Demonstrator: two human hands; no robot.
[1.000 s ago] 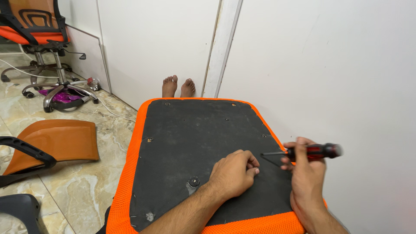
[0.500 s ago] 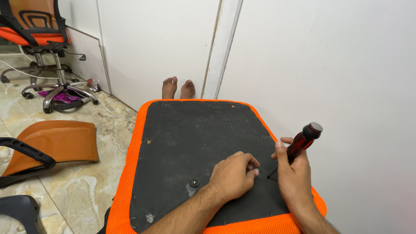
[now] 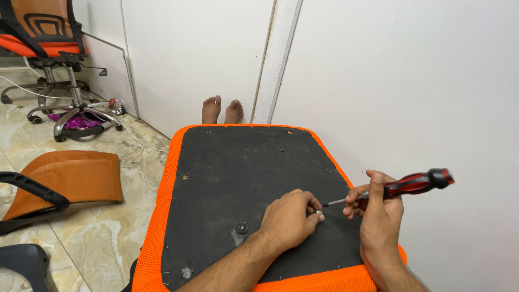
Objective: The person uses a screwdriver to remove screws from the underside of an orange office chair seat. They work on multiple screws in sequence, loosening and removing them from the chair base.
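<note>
Furniture repair corner, marble tile floor (image 3: 97, 227), office chair (image 3: 48, 48), detached orange seat panel (image 3: 70, 176)

Screw (image 3: 318, 212): too small to tell its type, half covered by the left hand's fingers (image 3: 312, 208).
Screwdriver tip (image 3: 326, 205): hidden against those fingers.
Office chair (image 3: 46, 38): cut off at the upper left.
Seat cushion (image 3: 162, 216): near edge cut off at the bottom.

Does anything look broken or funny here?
Yes. A chair seat lies upside down, its black underside up, with torn patches near the front edge. The left hand pinches a small screw while the right hand holds a screwdriver. An orange chair back lies loose on the floor.
</note>
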